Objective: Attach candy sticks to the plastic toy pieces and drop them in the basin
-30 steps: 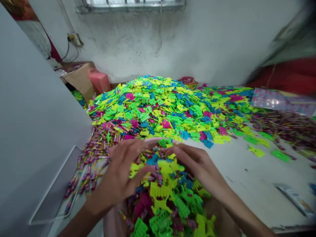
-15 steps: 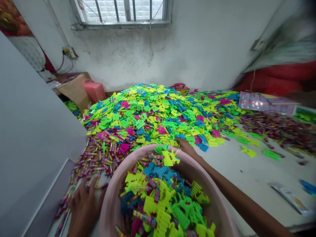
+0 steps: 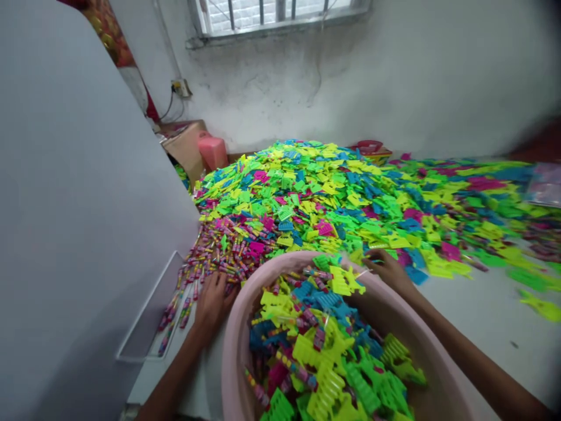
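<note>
My left hand [image 3: 213, 299] lies left of the pink basin [image 3: 234, 327], its fingers extended over small candy tubes [image 3: 234, 248] with printed wrappers. No tube is plainly gripped. My right hand [image 3: 388, 270] is just beyond the basin's far right rim, at the edge of a large heap of flat neon plastic toy pieces [image 3: 307, 181]. Its fingertips close around a blurred yellow-green piece [image 3: 357, 257], partly hidden by the rim. Inside the basin, yellow, green and blue comb-edged pieces [image 3: 326, 392] lie mixed with candy tubes.
A pale panel [image 3: 87, 175] stands close on the left, with a clear-edged sheet or tray [image 3: 151, 316] at its foot. Behind the heap are a cardboard box [image 3: 186, 149], a red container [image 3: 213, 152] and the wall [image 3: 272, 88]. Scattered pieces [image 3: 539, 304] spread rightward across the white table [image 3: 477, 316].
My left hand has moved forward onto the candy tubes, its fingers less spread. My right hand stays by the basin's far rim, a yellow-green piece now at its fingertips. The view has turned left.
</note>
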A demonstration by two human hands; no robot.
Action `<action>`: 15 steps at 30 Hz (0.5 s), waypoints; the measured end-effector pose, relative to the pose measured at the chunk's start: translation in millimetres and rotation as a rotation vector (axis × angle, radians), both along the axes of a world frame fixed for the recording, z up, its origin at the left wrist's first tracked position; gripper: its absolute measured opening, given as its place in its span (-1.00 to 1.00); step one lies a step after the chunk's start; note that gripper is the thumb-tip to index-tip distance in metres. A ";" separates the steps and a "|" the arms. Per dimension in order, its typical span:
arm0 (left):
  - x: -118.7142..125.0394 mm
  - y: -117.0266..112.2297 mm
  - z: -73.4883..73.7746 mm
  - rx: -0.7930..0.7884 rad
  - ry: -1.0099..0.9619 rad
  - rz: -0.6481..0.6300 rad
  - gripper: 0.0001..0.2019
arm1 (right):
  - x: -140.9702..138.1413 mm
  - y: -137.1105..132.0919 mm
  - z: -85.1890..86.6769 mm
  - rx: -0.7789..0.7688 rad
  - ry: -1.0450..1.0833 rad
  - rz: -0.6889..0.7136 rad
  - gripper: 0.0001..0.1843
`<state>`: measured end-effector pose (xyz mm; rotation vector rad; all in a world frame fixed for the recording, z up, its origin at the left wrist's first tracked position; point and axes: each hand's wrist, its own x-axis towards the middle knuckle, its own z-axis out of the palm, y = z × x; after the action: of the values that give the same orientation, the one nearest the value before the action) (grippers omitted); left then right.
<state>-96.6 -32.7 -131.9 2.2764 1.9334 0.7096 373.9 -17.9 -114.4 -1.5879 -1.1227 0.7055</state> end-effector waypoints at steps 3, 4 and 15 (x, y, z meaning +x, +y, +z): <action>4.7 0.2 2.4 -0.010 -0.123 -0.035 -0.81 | -0.1 -6.7 9.5 -0.042 -0.002 -0.003 -0.63; 5.4 0.5 3.1 -0.007 -0.175 -0.041 -0.82 | -0.8 -9.7 12.3 -0.049 -0.006 -0.005 -0.64; 0.0 24.6 30.9 0.034 -0.939 0.115 -0.67 | -25.6 -35.8 56.8 0.051 0.425 -0.058 -0.69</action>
<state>-96.6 -8.2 -101.0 1.3888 1.5490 1.4737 348.3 -53.7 -57.6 -1.3398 -0.7722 0.9164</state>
